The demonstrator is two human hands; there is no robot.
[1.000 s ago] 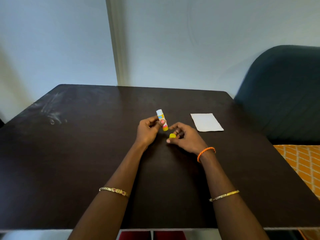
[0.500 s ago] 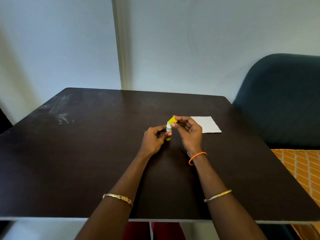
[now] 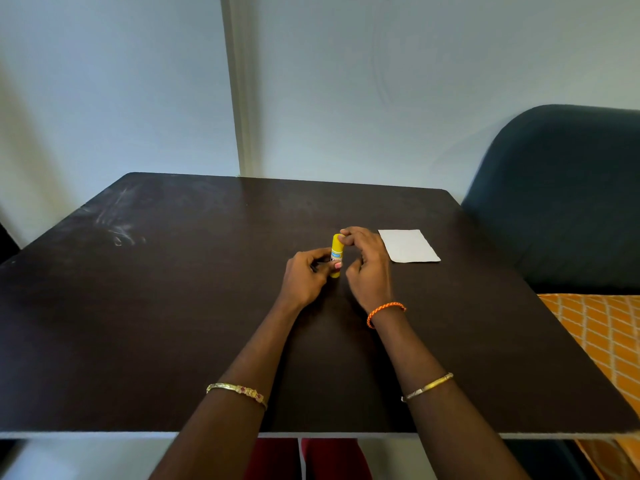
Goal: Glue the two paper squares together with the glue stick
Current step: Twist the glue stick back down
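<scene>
Above the middle of the dark table (image 3: 173,323), I hold the yellow glue stick (image 3: 336,255) upright, my left hand (image 3: 306,276) clamped around its lower body and my right hand (image 3: 367,263) pinching the yellow cap at its top. Just right of my right hand, the white paper (image 3: 408,245) lies flat on the table; I can make out only one sheet outline.

1 glue stick (image 3: 336,254) with its yellow cap on. 1 white paper (image 3: 408,245) shows on the table; whether a second sheet lies under it cannot be told. 2 hands: left hand (image 3: 304,277) and right hand (image 3: 367,263). 3 bracelets: 2 gold, 1 orange (image 3: 385,311). 1 table (image 3: 156,306). 1 dark chair (image 3: 561,202).
</scene>
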